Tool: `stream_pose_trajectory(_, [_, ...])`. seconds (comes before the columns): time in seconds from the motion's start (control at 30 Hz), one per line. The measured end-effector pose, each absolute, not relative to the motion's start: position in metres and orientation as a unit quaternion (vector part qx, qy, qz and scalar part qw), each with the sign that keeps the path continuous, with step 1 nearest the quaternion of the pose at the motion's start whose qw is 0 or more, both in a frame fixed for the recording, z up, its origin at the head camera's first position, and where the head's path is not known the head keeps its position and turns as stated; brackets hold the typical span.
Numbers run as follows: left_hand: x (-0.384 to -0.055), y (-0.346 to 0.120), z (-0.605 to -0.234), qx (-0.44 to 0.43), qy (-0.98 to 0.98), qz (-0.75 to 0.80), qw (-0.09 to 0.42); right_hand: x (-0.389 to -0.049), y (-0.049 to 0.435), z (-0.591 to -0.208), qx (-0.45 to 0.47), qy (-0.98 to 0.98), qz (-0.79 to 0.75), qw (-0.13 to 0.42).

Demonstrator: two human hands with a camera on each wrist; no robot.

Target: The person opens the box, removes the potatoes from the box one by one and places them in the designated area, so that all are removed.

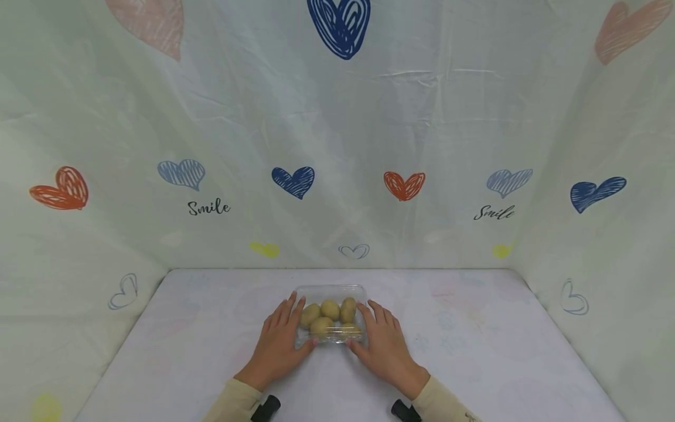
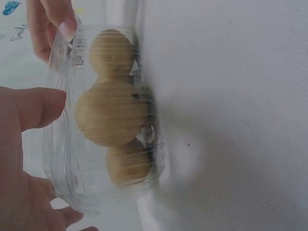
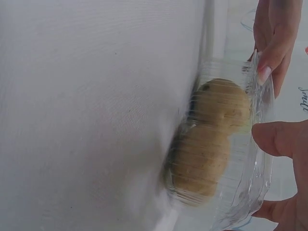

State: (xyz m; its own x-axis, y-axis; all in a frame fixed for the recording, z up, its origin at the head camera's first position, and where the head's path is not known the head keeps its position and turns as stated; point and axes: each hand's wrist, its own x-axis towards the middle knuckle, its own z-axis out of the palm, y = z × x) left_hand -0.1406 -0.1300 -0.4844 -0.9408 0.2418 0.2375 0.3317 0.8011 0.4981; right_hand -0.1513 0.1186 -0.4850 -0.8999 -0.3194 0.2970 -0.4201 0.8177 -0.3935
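A clear plastic box [image 1: 331,290] sits on the table in the middle of the head view. Inside it lie several small yellow-brown potatoes [image 1: 330,309], seen through the ribbed side in the left wrist view. My left hand [image 1: 278,343] grips the box's left side, its thumb [image 2: 45,107] at the front rim and its fingers along the side. At the opposite side, my right hand [image 1: 384,346] holds the box the same way, its thumb [image 3: 274,138] against the rim in the right wrist view.
A white cloth [image 1: 474,351] with faint prints covers the table. Behind and beside the table hang pale curtains [image 1: 337,129] printed with hearts and the word Smile. Dark wrist cameras [image 1: 266,408] sit by the beige sleeves [image 1: 234,401].
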Motion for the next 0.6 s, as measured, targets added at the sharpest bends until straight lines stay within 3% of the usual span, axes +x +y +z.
stream_pose_trajectory(0.6, [-0.1415,-0.1239,-0.4841,-0.130,-0.950,-0.264,0.107,-0.1515,0.1135,-0.4803,0.184,-0.962,0.156,0.126])
